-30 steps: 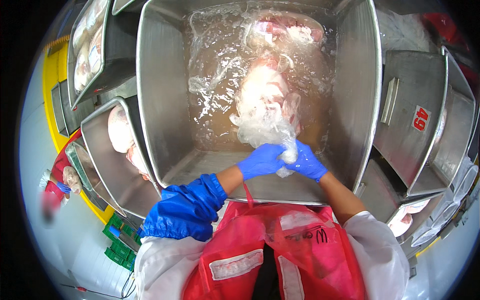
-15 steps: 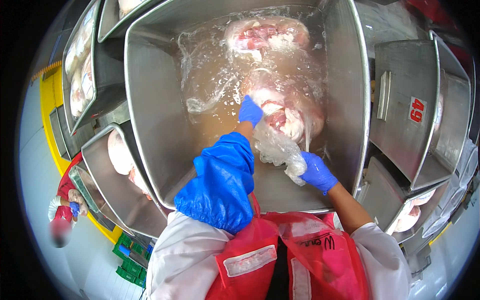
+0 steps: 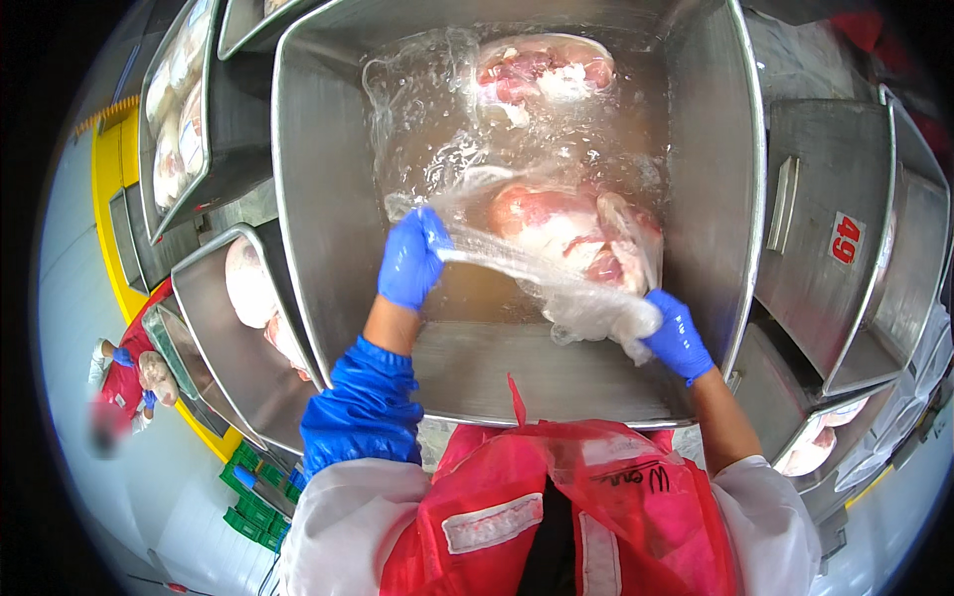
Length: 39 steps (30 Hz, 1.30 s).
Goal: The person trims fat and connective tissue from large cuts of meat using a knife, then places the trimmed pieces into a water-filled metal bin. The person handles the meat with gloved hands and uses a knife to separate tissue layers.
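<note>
My left hand (image 3: 412, 258), in a blue glove, is closed on one side of a see-through plastic bag (image 3: 507, 261). The other side is gripped by my right hand (image 3: 680, 339), also gloved in blue, where the film bunches up. Between the two hands the bag is pulled taut. Just beyond it, a large piece of raw meat (image 3: 552, 221) lies in murky water, its right part under the plastic. Farther back, a second piece of meat (image 3: 542, 79) sits in the same water. Both are inside a deep metal bin (image 3: 323, 199).
Metal bins of meat stand close on both sides, including a left bin (image 3: 214, 298) and a right bin (image 3: 830, 189) with a number label. A co-worker in a red apron (image 3: 124, 382) holds something at far left. Green crates (image 3: 253, 507) stand on the floor.
My left hand has moved left and nearer, away from the meat, stretching the bag's plastic. My right hand keeps its grip. The near piece of meat shows more of its surface.
</note>
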{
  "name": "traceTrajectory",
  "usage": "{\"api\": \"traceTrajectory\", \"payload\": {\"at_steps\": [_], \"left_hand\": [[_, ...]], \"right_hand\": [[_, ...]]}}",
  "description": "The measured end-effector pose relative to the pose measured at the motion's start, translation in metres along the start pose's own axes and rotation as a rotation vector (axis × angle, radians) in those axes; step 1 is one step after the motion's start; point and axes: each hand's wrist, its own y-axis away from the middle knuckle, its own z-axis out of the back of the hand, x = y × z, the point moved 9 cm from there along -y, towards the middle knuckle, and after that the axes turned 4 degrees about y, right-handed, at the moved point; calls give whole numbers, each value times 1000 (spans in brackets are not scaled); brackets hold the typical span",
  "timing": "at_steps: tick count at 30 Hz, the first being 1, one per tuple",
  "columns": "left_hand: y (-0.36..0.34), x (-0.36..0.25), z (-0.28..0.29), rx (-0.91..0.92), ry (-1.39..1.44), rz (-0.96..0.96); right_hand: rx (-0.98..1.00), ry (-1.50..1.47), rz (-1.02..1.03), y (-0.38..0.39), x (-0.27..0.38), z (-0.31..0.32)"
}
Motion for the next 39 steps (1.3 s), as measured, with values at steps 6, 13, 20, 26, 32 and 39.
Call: {"api": "traceTrajectory", "payload": {"at_steps": [6,13,20,26,32,39], "left_hand": [[-69,-35,-1,-63,-539,-371],[52,302,-6,967,-1563,49],[84,252,-66,988,-1250,326],[-33,206,33,-131,-794,268],[-49,163,36,-257,-928,-131],[-40,232,-31,536,-1354,225]], "right_hand": [[-546,-113,30,-49,15,70],[-431,536,234,-110,-36,36],[-426,395,132,-100,-72,6],[-556,313,32,-129,-99,0],[-565,397,-92,-173,-152,4],[-352,-120,-385,-176,-271,-52]]}}
